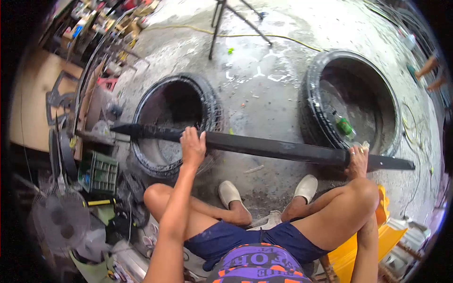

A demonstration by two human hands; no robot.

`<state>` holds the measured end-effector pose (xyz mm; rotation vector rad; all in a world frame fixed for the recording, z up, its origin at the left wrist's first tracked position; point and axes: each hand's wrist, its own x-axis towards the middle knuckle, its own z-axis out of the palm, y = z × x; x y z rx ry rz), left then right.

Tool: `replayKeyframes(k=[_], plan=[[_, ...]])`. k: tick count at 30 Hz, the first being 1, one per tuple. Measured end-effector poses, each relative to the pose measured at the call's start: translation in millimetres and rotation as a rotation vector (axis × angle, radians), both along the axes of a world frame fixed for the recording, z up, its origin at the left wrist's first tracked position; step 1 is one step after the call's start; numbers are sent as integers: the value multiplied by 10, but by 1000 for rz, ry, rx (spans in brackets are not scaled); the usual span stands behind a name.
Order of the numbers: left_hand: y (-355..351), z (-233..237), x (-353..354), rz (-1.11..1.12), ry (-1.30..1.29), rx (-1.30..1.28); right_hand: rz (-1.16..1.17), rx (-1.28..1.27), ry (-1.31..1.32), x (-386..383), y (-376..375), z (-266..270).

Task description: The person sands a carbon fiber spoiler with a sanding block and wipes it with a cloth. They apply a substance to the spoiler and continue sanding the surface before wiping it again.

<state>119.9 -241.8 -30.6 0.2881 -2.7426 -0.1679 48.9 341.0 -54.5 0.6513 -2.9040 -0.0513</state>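
Observation:
A long black bar (278, 149) with a pointed left end lies crosswise over two tires, in front of my knees. My left hand (192, 147) grips it from above, left of its middle, with the fingers over the far edge. Near the right end my right hand (357, 161) is closed around the bar, a small pale scrap (364, 146) showing at its fingers. The left tire (213, 101) and the right tire (311, 101) stand under the bar, both with open middles. Inside the right tire lies a green bottle (344, 126).
A dark metal stand (218, 28) is at the far side, with a yellow hose (292, 40) behind it. At left are a fan (61, 217) and a green crate (98, 172). A yellow plastic chair (347, 252) is at lower right. Another person's feet (427, 75) show at far right.

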Motion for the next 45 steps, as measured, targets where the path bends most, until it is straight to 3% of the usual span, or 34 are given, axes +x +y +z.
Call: replayKeyframes(k=[4, 8, 9, 12, 14, 17, 20, 22, 24, 26, 28, 31, 33, 35, 37, 40, 43, 45], plan=[[590, 347, -130, -241, 10, 69, -67, -2, -48, -9, 26, -51], [604, 41, -270, -193, 100, -8, -41, -15, -56, 8, -125, 107], [582, 31, -332, -231, 224, -8, -30, -25, -41, 3, -117, 102], [822, 11, -410, -302, 201, 36, -27, -16, -29, 22, -88, 74], [1319, -130, -489, -488, 188, 124, -25, 2, -53, 17, -85, 70], [2496, 40, -611, -729, 154, 295, -28, 18, -67, 31, -73, 69], [2785, -20, -704, -860, 164, 326, -22, 8, -81, 54, -54, 46], [2179, -69, -679, -880, 82, 260, 4, -1, -25, 47, -56, 50], [1568, 14, -638, -698, 20, 189, -25, -14, -113, 36, -85, 120], [1455, 31, -634, -592, 52, 131, -17, -54, -89, 37, -92, 133], [1862, -40, -710, -728, 81, 194, -13, -58, -79, 27, -49, 72], [3168, -134, -846, -965, 196, 374, -17, -33, -108, 33, -66, 70], [3636, -98, -934, -1021, 149, 380, -13, -50, -89, 25, -46, 34], [3492, -6, -897, -1076, 147, 391, -41, -39, -143, 27, -63, 69], [2693, -88, -745, -994, 100, 361, -8, -46, -86, 27, -60, 58], [1473, -27, -571, -650, 38, 202, 7, -76, -58, 53, -81, 37], [1532, -64, -543, -576, 25, 136, -9, -60, -65, 39, -62, 22], [2428, -93, -634, -738, 213, 233, -23, -44, -76, 31, -80, 108]])
